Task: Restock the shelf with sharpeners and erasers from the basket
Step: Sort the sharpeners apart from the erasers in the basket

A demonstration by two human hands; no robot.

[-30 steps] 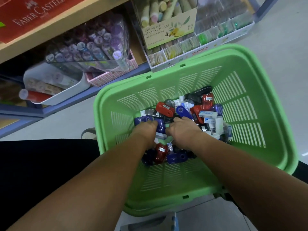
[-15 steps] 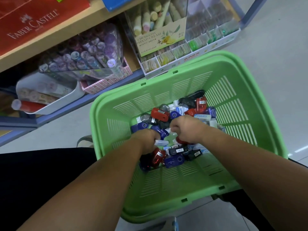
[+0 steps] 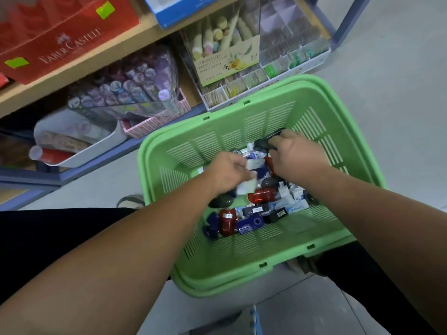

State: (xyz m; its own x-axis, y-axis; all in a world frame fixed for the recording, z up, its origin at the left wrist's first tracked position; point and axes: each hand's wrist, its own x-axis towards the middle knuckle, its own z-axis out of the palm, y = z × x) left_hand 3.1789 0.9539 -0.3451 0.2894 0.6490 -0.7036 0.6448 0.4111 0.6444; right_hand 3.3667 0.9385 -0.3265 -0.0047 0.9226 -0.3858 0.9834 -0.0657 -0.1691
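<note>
Since half a second earlier, the right hand [image 3: 296, 157] had shifted from the middle of the pile to its far side, and the left hand [image 3: 227, 174] had risen slightly off the heap. The left hand's fingers were curled round white erasers [image 3: 246, 187]. The right hand's fingertips pinched a black sharpener [image 3: 262, 143] at the back of the pile. The remaining sharpeners and erasers [image 3: 256, 213], red, blue, black and white, lay loose on the floor of the green basket [image 3: 242, 269], just beside the shelf [image 3: 135, 42]. A red box [image 3: 67, 44] on the shelf read "FABER-CASTELL"; a display carton [image 3: 227, 64] read "HAND CREAM". Blue print on the eraser sleeves was too small to read.
</note>
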